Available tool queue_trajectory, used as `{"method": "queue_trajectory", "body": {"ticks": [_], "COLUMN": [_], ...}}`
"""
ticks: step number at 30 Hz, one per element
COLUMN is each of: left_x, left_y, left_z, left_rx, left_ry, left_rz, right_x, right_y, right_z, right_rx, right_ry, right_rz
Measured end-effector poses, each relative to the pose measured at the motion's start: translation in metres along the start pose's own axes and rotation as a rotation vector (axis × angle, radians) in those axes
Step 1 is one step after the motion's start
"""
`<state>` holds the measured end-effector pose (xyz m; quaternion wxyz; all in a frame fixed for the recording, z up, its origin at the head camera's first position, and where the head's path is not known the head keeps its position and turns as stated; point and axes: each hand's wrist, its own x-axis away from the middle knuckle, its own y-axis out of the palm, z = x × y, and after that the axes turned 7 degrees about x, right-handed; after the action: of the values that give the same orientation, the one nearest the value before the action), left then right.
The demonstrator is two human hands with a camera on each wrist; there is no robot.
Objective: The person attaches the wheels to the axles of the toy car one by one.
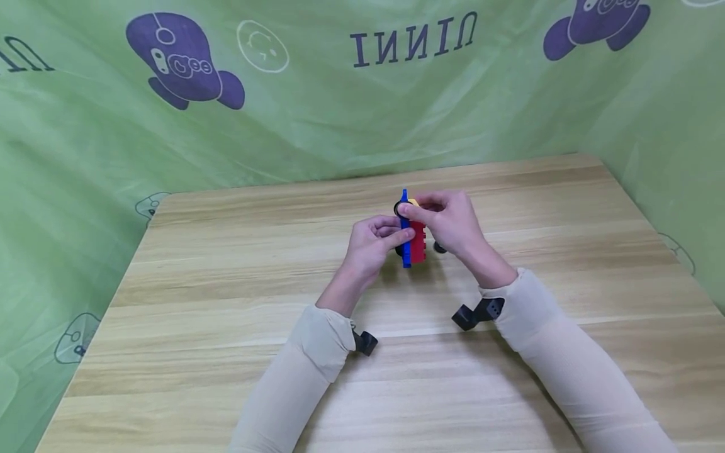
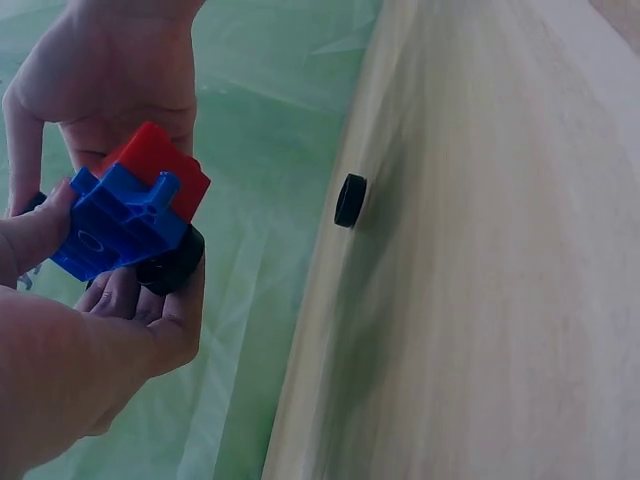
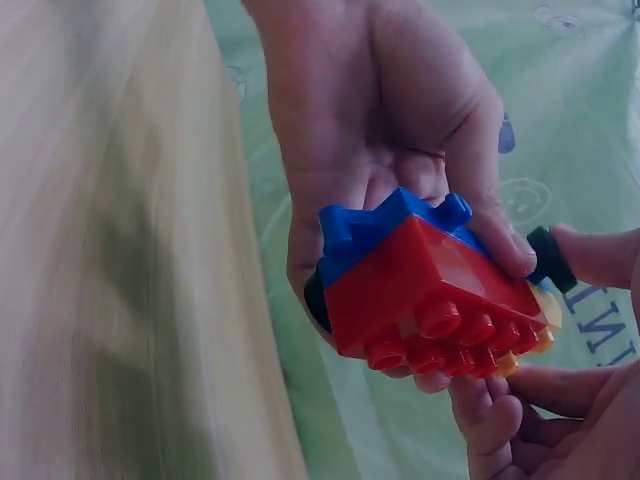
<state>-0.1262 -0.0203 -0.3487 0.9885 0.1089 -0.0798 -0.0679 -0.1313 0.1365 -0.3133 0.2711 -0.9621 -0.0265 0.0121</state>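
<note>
My left hand point(image 1: 368, 248) grips a building-block toy car by its blue base point(image 1: 406, 245), with the thumb along one side. The car is turned on its side above the table, its red brick point(image 3: 420, 285) showing several studs. A yellow brick point(image 3: 545, 310) sits at the end beside the red one. My right hand point(image 1: 453, 220) has its thumb on a black wheel point(image 3: 550, 260) at that end, and its fingers lie against the brick side. Another black wheel point(image 2: 175, 262) is on the base near the left fingers.
A loose black wheel point(image 2: 350, 200) stands on the wooden table point(image 1: 226, 314), below the right hand. Green printed cloth point(image 1: 317, 126) hangs behind the table and along its sides. Small black cameras point(image 1: 478, 313) are strapped at both sleeves.
</note>
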Motion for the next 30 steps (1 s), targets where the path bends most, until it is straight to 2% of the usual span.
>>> {"method": "queue_trajectory", "body": {"ticks": [8,13,23,30], "left_x": [0.0025,0.0016,-0.0016,-0.0032], "left_y": [-0.0017,-0.004,-0.0067,-0.0084], "left_z": [0.003,0.0033,0.0028,0.0031], "left_rx": [-0.034,-0.005,0.023,0.07], "left_ry": [0.002,0.002,-0.014,-0.055], "left_rz": [0.018,0.001,-0.016,-0.034], "right_x": [-0.0018,-0.0018,-0.0014,-0.0041], "right_y": [0.0038,0.0056,0.0068,0.0012], "right_z": [0.0026,0.0041,0.0055,0.0073], "right_rx": [0.016,0.007,0.095,0.095], "right_ry": [-0.022,-0.03,-0.068,-0.072], "right_rz": [0.017,0.02,0.047,-0.035]}}
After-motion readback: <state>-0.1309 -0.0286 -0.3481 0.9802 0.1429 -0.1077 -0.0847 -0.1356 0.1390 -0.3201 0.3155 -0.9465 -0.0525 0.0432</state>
